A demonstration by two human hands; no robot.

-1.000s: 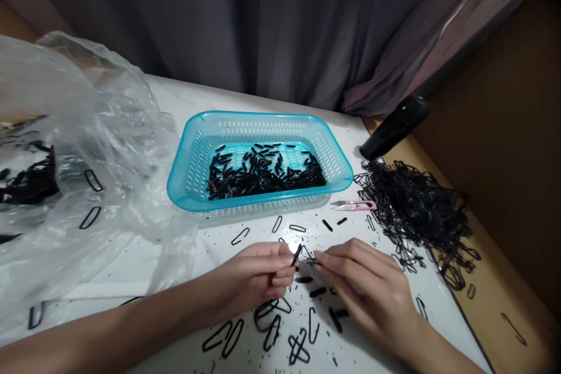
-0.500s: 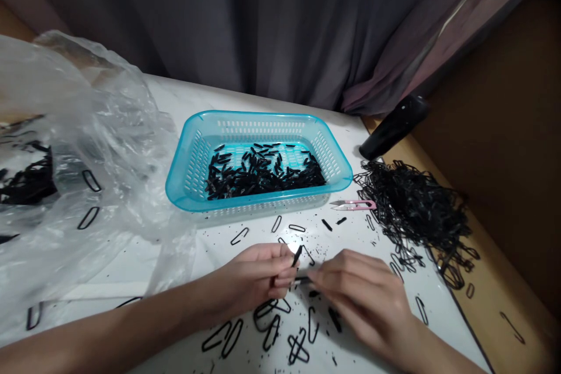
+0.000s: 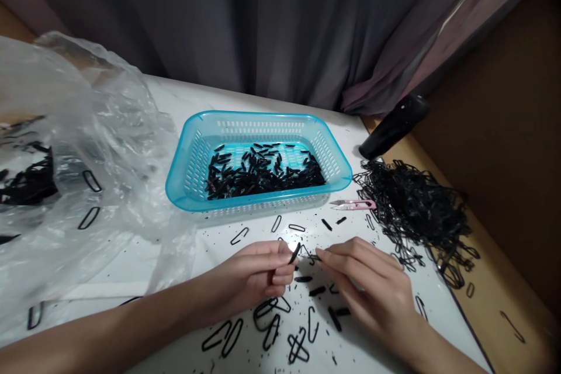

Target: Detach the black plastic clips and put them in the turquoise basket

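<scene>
L hand (image 3: 263,269) pinches black strip (image 3: 295,252), R hand (image 3: 372,277) thin dark bit (image 3: 314,257) (can't tell what), both on basket's (image 3: 263,203) near side; prob. best w/ L steady, R light

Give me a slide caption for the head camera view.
Left hand pinching a black strip, right hand a thin dark item, near a blue basket.

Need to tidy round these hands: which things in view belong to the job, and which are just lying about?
Probably part of the job:
black piece in the left hand
thin item, unidentifiable, in the right hand
blue basket of small black pieces
perhaps the heap of black loops and pink-handled snips, neither in hand

Apparently lying about:
clear plastic bag
black cylindrical object
</scene>
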